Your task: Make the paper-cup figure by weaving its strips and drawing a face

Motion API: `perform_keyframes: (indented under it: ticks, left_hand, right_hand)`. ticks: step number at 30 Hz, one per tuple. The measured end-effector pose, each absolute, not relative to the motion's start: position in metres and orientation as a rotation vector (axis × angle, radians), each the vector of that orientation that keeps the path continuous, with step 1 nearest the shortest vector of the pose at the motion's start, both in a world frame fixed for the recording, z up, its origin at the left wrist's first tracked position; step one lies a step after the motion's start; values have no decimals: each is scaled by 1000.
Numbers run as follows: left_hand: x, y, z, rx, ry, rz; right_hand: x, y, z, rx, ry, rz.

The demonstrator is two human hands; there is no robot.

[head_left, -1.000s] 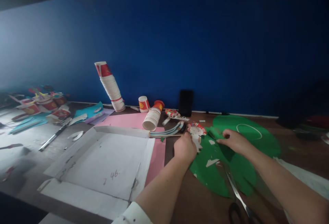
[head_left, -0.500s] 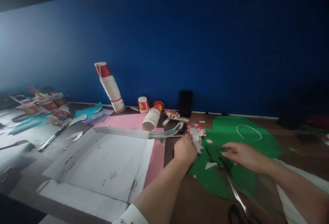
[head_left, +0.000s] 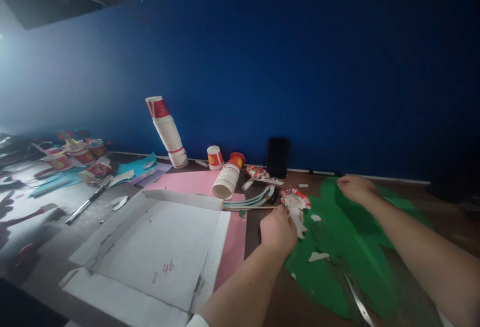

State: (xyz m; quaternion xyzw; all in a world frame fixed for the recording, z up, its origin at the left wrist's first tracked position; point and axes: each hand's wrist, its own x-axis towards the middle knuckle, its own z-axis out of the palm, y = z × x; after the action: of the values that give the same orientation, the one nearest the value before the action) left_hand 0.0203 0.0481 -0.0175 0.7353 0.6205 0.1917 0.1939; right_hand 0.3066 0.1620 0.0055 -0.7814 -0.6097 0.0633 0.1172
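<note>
My left hand [head_left: 278, 231] is closed round the right end of a thin wooden stick [head_left: 251, 208], which reaches left to the corner of the white box lid [head_left: 168, 247]. My right hand [head_left: 356, 189] pinches the far edge of a large green paper sheet [head_left: 337, 247], which is raised and creased beneath it. Against my left fingers lies a cut paper-cup flower [head_left: 296, 199] with a red-and-white rim and a white strip. Scissors [head_left: 358, 298] show metal blades at the sheet's near side; their handles are out of view or hidden. White paper scraps [head_left: 318, 256] lie on the green sheet.
A leaning stack of paper cups [head_left: 168, 134] stands near the blue partition [head_left: 240, 67]. More cups [head_left: 226, 181] lie on pink paper [head_left: 180, 181]. A black phone [head_left: 278, 157] leans on the partition. At left are a utility knife [head_left: 86, 206] and decorated cups [head_left: 81, 154].
My right hand has moved up from above the scissors to the green sheet's far edge and lifted it. My left hand still holds the stick. The view has shifted slightly.
</note>
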Motion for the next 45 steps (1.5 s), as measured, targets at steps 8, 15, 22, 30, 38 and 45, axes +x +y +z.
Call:
perform_keyframes:
  ticks: [8,15,22,30,38,45]
  left_hand:
    - [21,49,-19,1995,1741,627]
    - [22,49,-18,1990,1731,593]
    - [23,47,-18,2069,1695,603]
    - [32,37,-13,2276,1586,482]
    - [31,39,-18,2457,1507,459]
    - [37,34,-21,2801,1152,482]
  right_hand:
    - [296,191,17,-2419,-1857,72]
    - [289,198,10,-2388,-1946,8]
    - [266,182,24,-2329,-1906,4]
    - [185,148,50,-1835,-2179,130]
    - [137,121,64,-1672,-2393,356]
    - [110,100,68,-1514,-2497,383]
